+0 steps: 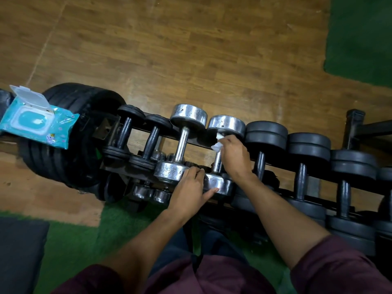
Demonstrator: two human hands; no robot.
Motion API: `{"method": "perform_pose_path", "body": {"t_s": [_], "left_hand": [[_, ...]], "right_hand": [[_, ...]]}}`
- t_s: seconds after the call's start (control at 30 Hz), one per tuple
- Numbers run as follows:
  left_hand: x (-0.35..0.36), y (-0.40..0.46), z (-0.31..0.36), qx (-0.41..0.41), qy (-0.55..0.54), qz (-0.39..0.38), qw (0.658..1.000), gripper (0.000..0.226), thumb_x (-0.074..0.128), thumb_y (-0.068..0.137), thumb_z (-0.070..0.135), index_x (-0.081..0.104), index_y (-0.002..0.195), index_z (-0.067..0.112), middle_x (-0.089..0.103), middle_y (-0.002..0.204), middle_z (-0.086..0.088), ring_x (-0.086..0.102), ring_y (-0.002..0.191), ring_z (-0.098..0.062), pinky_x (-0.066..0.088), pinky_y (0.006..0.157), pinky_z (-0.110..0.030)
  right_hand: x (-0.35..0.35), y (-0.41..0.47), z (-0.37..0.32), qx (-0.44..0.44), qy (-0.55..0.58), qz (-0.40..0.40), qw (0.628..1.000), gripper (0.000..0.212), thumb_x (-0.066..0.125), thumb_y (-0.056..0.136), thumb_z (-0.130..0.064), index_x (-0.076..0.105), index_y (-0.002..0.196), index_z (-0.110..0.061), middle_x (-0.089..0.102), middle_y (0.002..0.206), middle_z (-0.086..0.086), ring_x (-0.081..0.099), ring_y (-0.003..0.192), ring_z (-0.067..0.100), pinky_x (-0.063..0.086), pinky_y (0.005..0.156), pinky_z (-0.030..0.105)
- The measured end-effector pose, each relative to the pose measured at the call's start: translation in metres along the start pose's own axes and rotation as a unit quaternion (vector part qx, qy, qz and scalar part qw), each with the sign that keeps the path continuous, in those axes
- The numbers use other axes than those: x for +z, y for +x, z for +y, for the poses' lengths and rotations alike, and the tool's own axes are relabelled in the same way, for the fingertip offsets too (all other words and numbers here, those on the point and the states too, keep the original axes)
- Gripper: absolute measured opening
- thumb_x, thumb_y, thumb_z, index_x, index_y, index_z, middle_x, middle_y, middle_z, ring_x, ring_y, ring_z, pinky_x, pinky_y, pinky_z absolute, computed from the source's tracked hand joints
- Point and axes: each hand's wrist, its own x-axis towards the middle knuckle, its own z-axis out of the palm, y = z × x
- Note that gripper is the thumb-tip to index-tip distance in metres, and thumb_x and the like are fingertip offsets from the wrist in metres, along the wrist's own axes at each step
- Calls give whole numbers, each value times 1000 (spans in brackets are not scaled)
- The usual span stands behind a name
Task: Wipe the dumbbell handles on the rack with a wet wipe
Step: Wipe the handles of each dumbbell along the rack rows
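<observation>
Your right hand (233, 155) was closed around the wipe (217, 144), wrapping it on the handle (217, 163) of the second chrome dumbbell (226, 126), near that handle's far end. The dumbbell lay across the rack (360, 128) with its near head just under your left hand (191, 187). That left hand lay open, fingers straight and spread, pressing on the near chrome heads to steady them.

Just left of that dumbbell sat the first chrome dumbbell (182, 143), its handle bare of any hand. Further left of it lay two small black dumbbells (137, 134), then a stack of plates (70, 132) carrying the wipe pack (38, 124), lid flipped up. To the right of your dumbbell ran a row of larger black dumbbells (303, 153).

You seemed to be mid-wipe on this handle, with the black ones to the right probably still to do. The next move likely called for drawing the wipe down the handle toward you while turning your grip to reach the underside, keeping the left hand braced so the dumbbell did not roll. After that you would have shifted one place right.
</observation>
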Motion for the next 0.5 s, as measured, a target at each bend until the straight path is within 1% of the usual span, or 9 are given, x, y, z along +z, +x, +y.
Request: {"method": "perform_pose_path", "body": {"t_s": [0.07,0.17,0.23,0.27,0.33,0.4,0.5], "left_hand": [[0,0,-1,2,2,-1,1000,78,50,95,66,50,144,5,50,133,-8,44,125,-22,41,108,-32],[0,0,-1,4,4,1,1000,79,51,95,66,50,144,4,51,133,-7,45,125,-21,41,108,-31],[0,1,-2,5,3,0,1000,78,51,95,65,50,144,5,51,133,-7,45,125,-21,41,109,-31],[0,1,-2,5,2,-1,1000,78,51,95,65,49,145,5,50,134,-7,45,126,-21,41,109,-31],[-1,1,-2,2,0,-4,1000,78,51,96,65,48,146,5,50,135,-7,45,126,-21,41,109,-31],[-1,1,-2,2,1,-6,1000,78,51,96,65,48,146,5,49,135,-7,45,126,-21,41,109,-31],[0,1,-2,2,4,-5,1000,77,51,95,65,50,144,5,50,134,-8,46,125,-22,42,108,-33]], "right_hand": [[-3,5,-3,65,39,18,997,30,58,89,-4,69,115,-13,65,109,10,68,88,32,54,69,36],[-3,1,-4,161,110,17,981,21,58,90,-13,68,108,-12,70,98,12,67,86,31,51,68,32],[-2,-3,-4,249,182,-20,951,20,59,87,-16,71,103,-16,72,96,11,67,89,30,54,73,32],[0,-3,-1,289,221,-35,931,18,59,85,-16,73,97,-18,73,95,9,68,91,29,55,75,32],[1,3,1,350,306,-39,884,15,61,82,-15,73,82,-24,74,85,4,71,87,25,59,75,35],[1,11,2,376,359,-25,854,15,63,80,-16,69,73,-27,73,78,-1,72,81,21,61,76,40],[3,14,2,382,386,-13,840,13,65,81,-18,68,72,-27,73,77,-2,71,79,20,61,76,43]]}}
